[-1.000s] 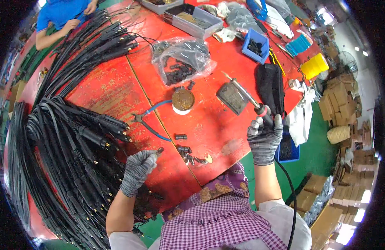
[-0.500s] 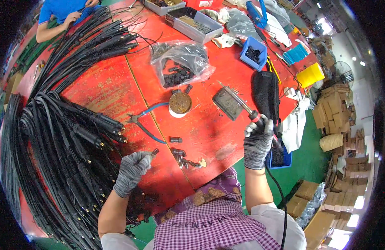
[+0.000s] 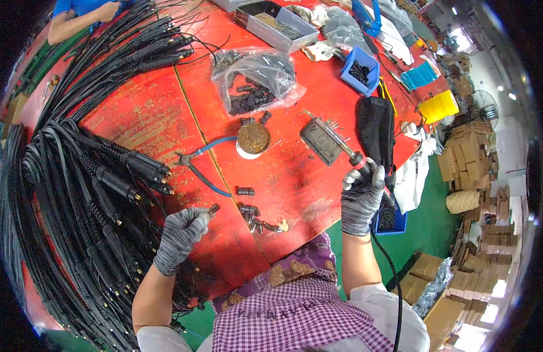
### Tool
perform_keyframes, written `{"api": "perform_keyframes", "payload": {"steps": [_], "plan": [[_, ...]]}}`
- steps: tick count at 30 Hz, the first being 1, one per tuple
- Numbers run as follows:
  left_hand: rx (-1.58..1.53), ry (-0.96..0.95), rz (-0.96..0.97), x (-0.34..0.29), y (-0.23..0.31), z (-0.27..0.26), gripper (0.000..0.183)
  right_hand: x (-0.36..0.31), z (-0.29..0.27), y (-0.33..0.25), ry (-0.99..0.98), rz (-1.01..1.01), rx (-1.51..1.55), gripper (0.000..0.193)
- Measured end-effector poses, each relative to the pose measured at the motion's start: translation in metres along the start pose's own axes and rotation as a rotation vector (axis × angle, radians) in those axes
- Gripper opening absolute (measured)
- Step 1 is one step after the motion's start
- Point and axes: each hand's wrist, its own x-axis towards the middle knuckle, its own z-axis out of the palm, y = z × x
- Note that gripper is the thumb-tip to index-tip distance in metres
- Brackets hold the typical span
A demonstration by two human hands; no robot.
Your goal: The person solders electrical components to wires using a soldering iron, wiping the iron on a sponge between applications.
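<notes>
My left hand [image 3: 182, 233], in a grey striped glove, pinches a small dark cylindrical connector [image 3: 214, 208] between thumb and fingers over the red table. In my gloved right hand [image 3: 363, 196] is a soldering iron [image 3: 355, 157], gripped at its handle, its metal shaft slanting up and left above a small dark tray [image 3: 321, 141] of thin bits. A black cord hangs from the iron past my right forearm. Several black connector pieces [image 3: 248, 209] and small metal parts lie right of my left hand. Beyond them stand a round tin of brown paste [image 3: 253, 138] and blue-handled pliers [image 3: 192, 161].
Thick bundles of black cables [image 3: 101, 193] with brass-tipped ends cover the left side. A clear plastic bag [image 3: 257, 82] of black parts lies mid-table. Farther back are a grey bin [image 3: 275, 26] and a blue bin [image 3: 360, 70]. Another person's arm [image 3: 83, 23] shows at the far left.
The whole view has shifted slightly. My hands keep their grips on the connector and the soldering iron. The other person's arm at the far left has moved.
</notes>
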Motion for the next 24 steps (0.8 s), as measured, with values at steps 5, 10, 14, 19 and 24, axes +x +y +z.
{"api": "perform_keyframes", "payload": {"steps": [5, 10, 14, 19, 24], "plan": [[-0.011, 0.001, -0.012, 0.000, -0.003, 0.000, 0.014, 0.003, -0.009, 0.002, -0.014, 0.012, 0.007, 0.032], [-0.004, -0.014, 0.000, 0.000, -0.002, -0.002, 0.014, 0.001, -0.002, 0.001, -0.013, 0.015, -0.004, 0.032], [-0.024, -0.020, 0.012, 0.001, -0.007, -0.002, 0.015, 0.003, -0.002, 0.002, 0.000, 0.008, 0.023, 0.033], [-0.052, -0.023, 0.024, 0.002, -0.007, -0.003, 0.015, 0.004, -0.003, 0.002, 0.027, 0.008, 0.027, 0.035], [-0.043, -0.017, -0.022, 0.000, 0.003, 0.000, 0.014, 0.002, 0.003, -0.002, 0.036, -0.024, 0.012, 0.035]]}}
